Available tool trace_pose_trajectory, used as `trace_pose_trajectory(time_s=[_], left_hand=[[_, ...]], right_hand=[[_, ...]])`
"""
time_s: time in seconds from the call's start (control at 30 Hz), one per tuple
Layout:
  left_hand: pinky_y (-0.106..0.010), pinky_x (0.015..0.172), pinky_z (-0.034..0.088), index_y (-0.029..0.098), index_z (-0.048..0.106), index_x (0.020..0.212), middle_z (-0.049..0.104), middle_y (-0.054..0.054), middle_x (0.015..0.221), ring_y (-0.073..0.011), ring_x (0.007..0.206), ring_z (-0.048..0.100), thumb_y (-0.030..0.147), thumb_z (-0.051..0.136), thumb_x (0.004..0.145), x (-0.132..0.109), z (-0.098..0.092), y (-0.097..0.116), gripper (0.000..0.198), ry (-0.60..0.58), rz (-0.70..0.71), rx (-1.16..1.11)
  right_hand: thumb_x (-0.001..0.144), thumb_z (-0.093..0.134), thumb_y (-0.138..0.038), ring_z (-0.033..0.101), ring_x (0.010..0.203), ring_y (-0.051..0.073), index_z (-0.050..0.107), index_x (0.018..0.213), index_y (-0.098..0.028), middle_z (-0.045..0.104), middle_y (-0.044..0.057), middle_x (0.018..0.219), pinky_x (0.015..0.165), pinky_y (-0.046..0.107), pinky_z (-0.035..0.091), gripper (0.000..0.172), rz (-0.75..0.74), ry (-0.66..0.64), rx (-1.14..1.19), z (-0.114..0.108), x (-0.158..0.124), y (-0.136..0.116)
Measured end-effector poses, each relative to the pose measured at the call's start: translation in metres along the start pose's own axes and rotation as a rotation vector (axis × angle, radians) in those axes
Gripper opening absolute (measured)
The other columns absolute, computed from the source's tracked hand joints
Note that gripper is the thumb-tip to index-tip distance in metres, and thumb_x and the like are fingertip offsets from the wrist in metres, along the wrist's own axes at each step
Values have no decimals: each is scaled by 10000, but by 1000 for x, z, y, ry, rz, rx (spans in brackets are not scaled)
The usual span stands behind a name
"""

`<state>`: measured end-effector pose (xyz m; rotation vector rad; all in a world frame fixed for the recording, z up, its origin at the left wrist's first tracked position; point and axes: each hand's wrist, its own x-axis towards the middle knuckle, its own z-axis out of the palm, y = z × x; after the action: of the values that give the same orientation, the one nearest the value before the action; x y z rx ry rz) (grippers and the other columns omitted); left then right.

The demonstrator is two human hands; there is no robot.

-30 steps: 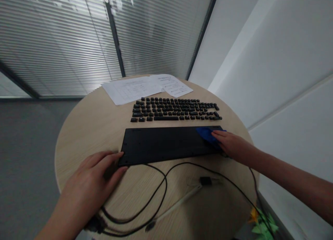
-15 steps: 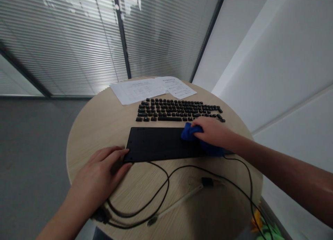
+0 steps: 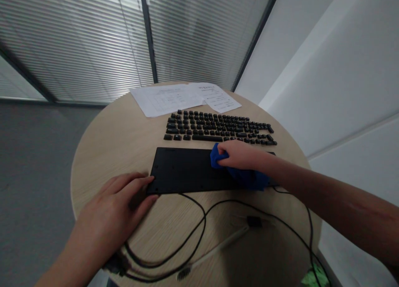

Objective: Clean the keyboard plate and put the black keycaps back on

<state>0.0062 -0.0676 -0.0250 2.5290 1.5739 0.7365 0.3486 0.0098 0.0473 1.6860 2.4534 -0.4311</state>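
Note:
A flat black keyboard base (image 3: 183, 170) lies on the round wooden table (image 3: 121, 141). My left hand (image 3: 115, 208) rests at its left end, fingers stretched out against the edge. My right hand (image 3: 238, 154) presses a blue cloth (image 3: 246, 177) onto the base, right of its middle, fingers curled over the cloth. Beyond the base, several loose black keycaps (image 3: 218, 127) are laid out in rows like a keyboard.
Two white printed sheets (image 3: 183, 98) lie at the table's far edge. A black cable (image 3: 193, 233) loops over the near part of the table, beside a small black plug (image 3: 254, 221) and a pale brush-like tool (image 3: 215, 249). Window blinds stand behind; a white wall rises on the right.
My right hand has slid the blue cloth leftward along the base, from its right end to near the middle. My left hand has stayed at the left end.

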Motion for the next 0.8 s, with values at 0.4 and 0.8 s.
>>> trace_pose_trajectory(time_s=[0.4,0.8], left_hand=[[-483,956,557,252,738,1121,724,-108,1159,-323,1069,669,573,516,913,1,3,1,442,-15,-29,-11],[-465,978,542,209,734,1137,735,-120,1140,-320,1091,662,564,535,911,5,-4,5,466,-36,-4,-38]], right_hand=[[833,651,-289,535,741,154,555,789,-194,646,27,851,635,255,318,142,55,13,-19,8,-4,-2],[734,584,-214,651,1098,266,629,1052,-201,643,114,1336,891,356,500,322,139,620,280,-52,-115,57]])
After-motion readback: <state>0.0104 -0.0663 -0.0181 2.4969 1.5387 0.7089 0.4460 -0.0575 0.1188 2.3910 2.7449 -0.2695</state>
